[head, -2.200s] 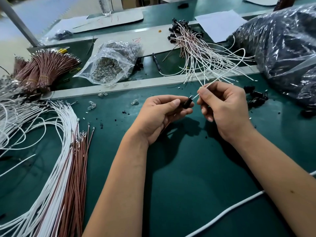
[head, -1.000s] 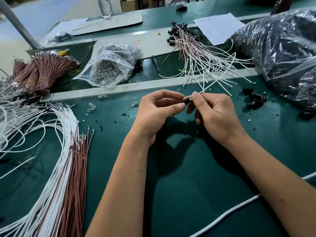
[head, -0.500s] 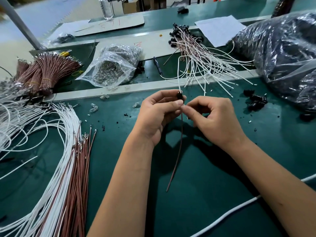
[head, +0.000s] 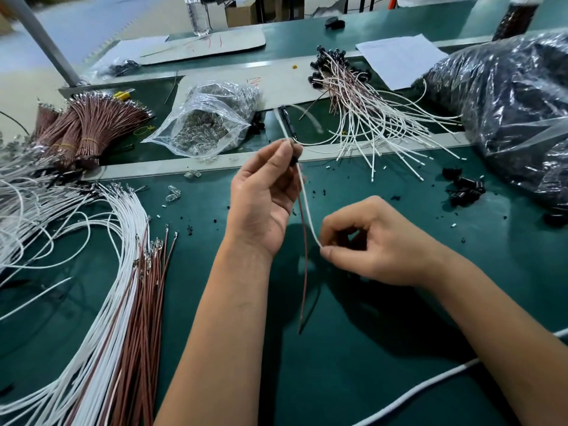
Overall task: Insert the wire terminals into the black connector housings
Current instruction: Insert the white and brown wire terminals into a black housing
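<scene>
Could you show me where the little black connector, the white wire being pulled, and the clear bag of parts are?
black connector (head: 294,161), head view: its body at the left hand's fingertips.
white wire (head: 308,210), head view: mid-length.
clear bag (head: 204,130), head view: its filled middle.

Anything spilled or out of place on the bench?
Yes, minor litter. Small black crumbs and short white sleeve offcuts are scattered over the green mat, and a few clear parts lie loose outside the plastic bag. Nothing looks damaged.
</scene>
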